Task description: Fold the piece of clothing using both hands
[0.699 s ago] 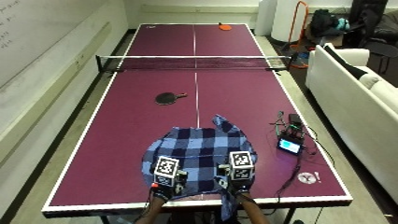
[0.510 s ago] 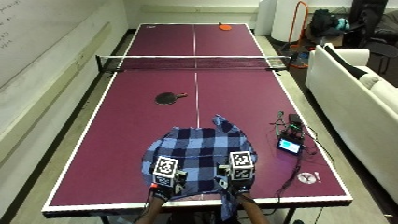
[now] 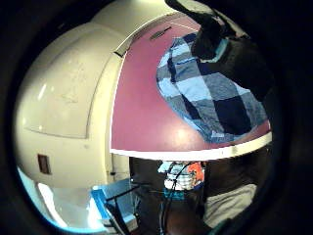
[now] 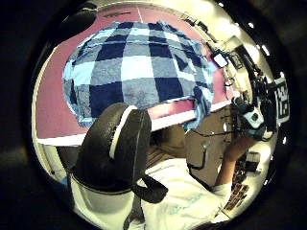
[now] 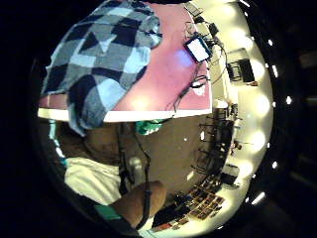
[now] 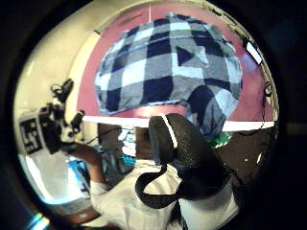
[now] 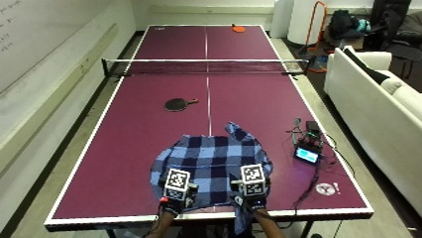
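- Currently, the left hand [image 7: 175, 197] is seen above the near left part of a blue plaid shirt [image 7: 211, 161]; whether its fingers are wide or closed cannot be told.
- A black table-tennis paddle [image 7: 177, 104] is noted well beyond the shirt.
- The shirt is spread flat at the near edge of the purple ping-pong table [image 7: 119, 148], one corner hanging over that edge.
- The right hand [image 7: 253, 194] is placed above the shirt's near right part; its finger state cannot be told.
- A small lit-screen device [image 7: 306, 155] with cables is recorded near the table's right edge.
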Demonstrator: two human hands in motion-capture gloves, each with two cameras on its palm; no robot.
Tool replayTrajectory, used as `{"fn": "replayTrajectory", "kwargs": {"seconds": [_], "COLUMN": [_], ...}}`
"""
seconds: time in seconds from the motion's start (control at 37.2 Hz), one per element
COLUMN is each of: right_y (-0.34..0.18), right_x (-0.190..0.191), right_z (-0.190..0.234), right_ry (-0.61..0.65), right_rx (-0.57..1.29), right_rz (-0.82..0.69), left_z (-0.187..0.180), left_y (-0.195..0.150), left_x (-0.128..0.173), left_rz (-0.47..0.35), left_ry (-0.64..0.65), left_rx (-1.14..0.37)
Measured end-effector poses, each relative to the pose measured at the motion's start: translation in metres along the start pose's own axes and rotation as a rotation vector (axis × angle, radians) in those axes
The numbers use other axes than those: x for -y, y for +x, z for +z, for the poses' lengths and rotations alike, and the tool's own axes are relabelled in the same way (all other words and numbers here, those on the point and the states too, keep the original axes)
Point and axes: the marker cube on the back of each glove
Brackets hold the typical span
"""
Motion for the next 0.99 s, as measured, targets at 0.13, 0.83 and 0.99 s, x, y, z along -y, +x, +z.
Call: {"fn": "replayTrajectory", "kwargs": {"seconds": [0.13, 0.83, 0.99], "right_y": [0.002, 0.021, 0.031], "right_x": [-0.002, 0.015, 0.013], "right_z": [0.036, 0.119, 0.113], "right_ry": [-0.052, -0.08, -0.056], "right_rx": [0.015, 0.128, 0.103], "right_rz": [-0.026, 0.028, -0.038], "left_z": [0.027, 0.126, 0.104], "left_y": [0.008, -0.014, -0.019], "left_x": [-0.004, 0.003, -0.001], "left_rz": [0.015, -0.028, -0.035], "left_ry": [-0.077, 0.111, 0.323], "left_rx": [0.033, -0.005, 0.025]}}
